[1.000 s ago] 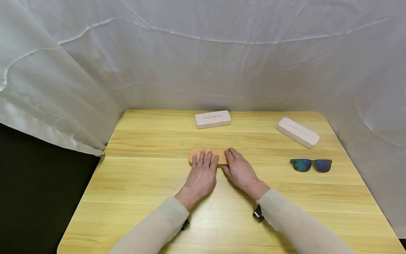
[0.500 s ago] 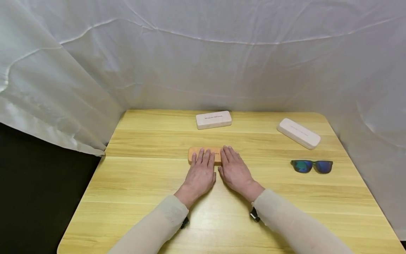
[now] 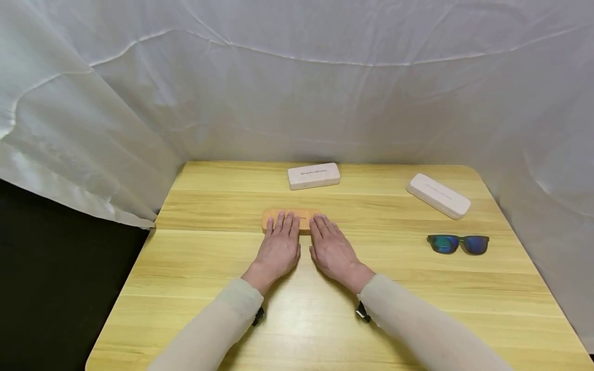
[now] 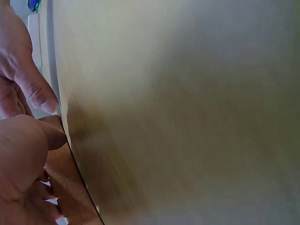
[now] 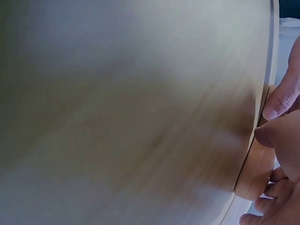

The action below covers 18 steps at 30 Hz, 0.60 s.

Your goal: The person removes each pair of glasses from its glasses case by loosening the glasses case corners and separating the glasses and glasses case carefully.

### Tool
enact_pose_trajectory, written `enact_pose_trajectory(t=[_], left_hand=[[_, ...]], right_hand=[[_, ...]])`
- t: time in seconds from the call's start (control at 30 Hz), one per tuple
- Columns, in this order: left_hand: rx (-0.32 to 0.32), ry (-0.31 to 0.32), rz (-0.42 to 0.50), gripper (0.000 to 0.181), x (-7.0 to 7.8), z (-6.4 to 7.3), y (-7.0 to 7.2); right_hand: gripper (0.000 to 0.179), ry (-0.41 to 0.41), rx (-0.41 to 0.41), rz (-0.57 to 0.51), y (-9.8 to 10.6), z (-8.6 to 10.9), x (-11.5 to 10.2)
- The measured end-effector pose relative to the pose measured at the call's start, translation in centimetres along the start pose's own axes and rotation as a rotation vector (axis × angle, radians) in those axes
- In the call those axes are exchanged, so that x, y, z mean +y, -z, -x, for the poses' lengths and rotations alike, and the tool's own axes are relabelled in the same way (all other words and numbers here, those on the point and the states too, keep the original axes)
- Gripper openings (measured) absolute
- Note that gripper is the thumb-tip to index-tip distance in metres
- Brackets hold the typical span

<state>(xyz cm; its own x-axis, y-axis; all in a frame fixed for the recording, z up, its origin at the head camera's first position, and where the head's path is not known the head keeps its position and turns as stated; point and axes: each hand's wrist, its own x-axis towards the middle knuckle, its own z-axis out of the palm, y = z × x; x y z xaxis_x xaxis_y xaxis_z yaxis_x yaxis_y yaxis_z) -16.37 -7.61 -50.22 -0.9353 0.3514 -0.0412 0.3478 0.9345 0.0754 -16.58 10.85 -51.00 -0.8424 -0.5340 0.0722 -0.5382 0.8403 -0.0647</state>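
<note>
An orange glasses case (image 3: 301,213) lies closed on the wooden table, its long side facing me. My left hand (image 3: 279,250) rests straight fingers on its top, over the left and middle part. Close beside it, my right hand (image 3: 334,252) lays its fingers on the right end. Both thumbs stay on the near side, as the left wrist view shows with the left thumb (image 4: 55,136) by the orange case (image 4: 70,187). In the right wrist view the orange case (image 5: 255,171) shows between fingers and thumb. The hands cover much of the lid.
A white glasses case (image 3: 313,176) lies at the table's back middle, and another white case (image 3: 438,196) sits angled at the back right. Dark sunglasses (image 3: 458,244) with blue-green lenses lie below that one. White curtains (image 3: 297,113) hang behind the table (image 3: 209,257).
The orange case has shifted left and slightly away from me, both hands moving along with it. My right hand has come closer to the left, its fingers now lying flatter on the case.
</note>
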Motion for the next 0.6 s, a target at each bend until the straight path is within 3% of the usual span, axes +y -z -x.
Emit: enact_pose_trajectory(t=[0.33, 0.6], left_hand=[[-0.019, 0.094, -0.042, 0.064, -1.8, 0.0, 0.5], [-0.094, 0.148, 0.011, 0.063, -4.9, 0.1, 1.7]], right_hand=[[0.067, 0.079, 0.007, -0.006, -0.5, -1.3, -0.2], [0.067, 0.045, -0.026, -0.080, -0.5, -1.1, 0.2]])
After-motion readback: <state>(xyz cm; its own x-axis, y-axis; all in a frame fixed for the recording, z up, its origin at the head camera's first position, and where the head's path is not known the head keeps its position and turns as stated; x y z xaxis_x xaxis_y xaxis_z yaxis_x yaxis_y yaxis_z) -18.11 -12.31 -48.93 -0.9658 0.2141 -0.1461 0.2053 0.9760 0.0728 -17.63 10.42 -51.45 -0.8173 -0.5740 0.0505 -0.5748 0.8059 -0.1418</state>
